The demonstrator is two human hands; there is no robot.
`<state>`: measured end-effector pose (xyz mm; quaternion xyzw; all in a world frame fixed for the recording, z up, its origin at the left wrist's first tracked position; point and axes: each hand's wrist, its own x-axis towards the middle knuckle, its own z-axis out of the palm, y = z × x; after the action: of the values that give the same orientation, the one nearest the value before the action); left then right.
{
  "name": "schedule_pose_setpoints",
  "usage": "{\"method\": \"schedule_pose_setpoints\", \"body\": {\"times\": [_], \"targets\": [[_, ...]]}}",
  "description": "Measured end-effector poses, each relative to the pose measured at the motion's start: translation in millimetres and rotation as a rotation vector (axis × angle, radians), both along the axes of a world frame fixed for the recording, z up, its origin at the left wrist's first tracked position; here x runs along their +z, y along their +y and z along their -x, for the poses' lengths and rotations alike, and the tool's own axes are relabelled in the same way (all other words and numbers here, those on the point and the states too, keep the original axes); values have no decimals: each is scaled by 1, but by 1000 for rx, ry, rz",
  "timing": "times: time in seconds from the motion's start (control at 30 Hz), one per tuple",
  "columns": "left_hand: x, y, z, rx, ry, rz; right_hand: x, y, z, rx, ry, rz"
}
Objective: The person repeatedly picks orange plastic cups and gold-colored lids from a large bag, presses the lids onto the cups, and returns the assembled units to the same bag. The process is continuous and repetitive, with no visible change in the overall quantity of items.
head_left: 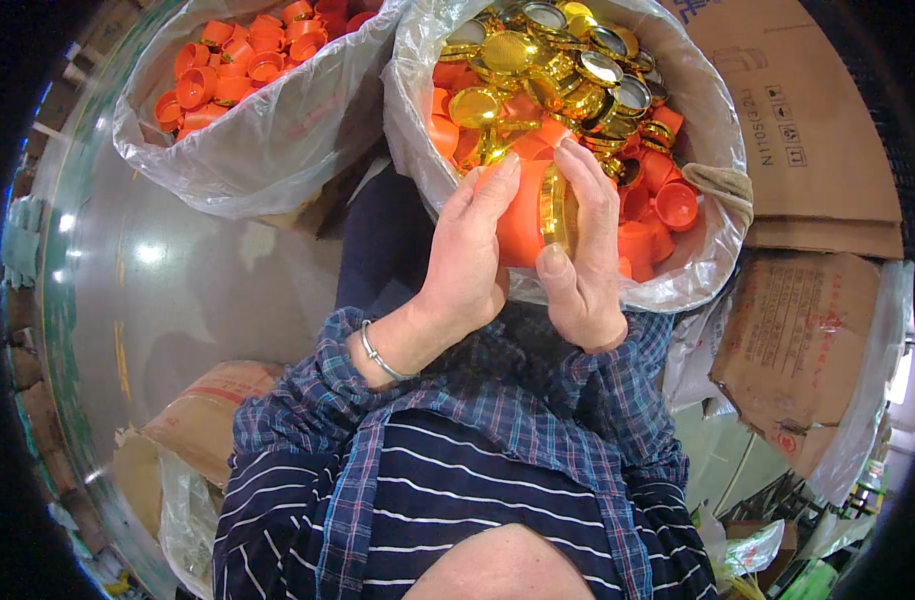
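Note:
An orange plastic cap (520,225) with a shiny gold ring-shaped lid (553,208) on its right side is pressed between my two hands. My left hand (467,240) bears on the orange side, and my right hand (592,255) wraps the gold side with its thumb bent over the edge. Both hands are above the near side of a clear plastic bag (712,255). Inside that bag, gold lids (507,52) lie heaped over orange caps (675,205). What my left fingertips touch behind the piece is partly hidden.
At the upper left, a second plastic-lined container (242,165) holds several orange caps (265,66). A grey-brown cloth (719,187) hangs over the right rim of the nearer bag. Cardboard boxes (802,340) stand at right, and another carton (217,405) sits at lower left.

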<state>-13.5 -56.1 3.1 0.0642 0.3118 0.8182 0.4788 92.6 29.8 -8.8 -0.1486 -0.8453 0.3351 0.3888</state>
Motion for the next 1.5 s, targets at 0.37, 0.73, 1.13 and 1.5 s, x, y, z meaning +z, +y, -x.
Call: {"method": "schedule_pose_setpoints", "body": {"times": [0.37, 0.73, 1.13, 1.5], "targets": [[-18, -4, -13, 217, 674, 44, 10, -30, 15, -145, 64, 513], [-19, -6, 15, -73, 659, 212, -18, -9, 21, -169, 157, 419], [-32, -17, 14, 64, 1685, 1, -7, -14, 10, 120, 489, 1192], [-22, 4, 12, -41, -32, 53, 3, 8, 14, -75, 5, 12]]}}
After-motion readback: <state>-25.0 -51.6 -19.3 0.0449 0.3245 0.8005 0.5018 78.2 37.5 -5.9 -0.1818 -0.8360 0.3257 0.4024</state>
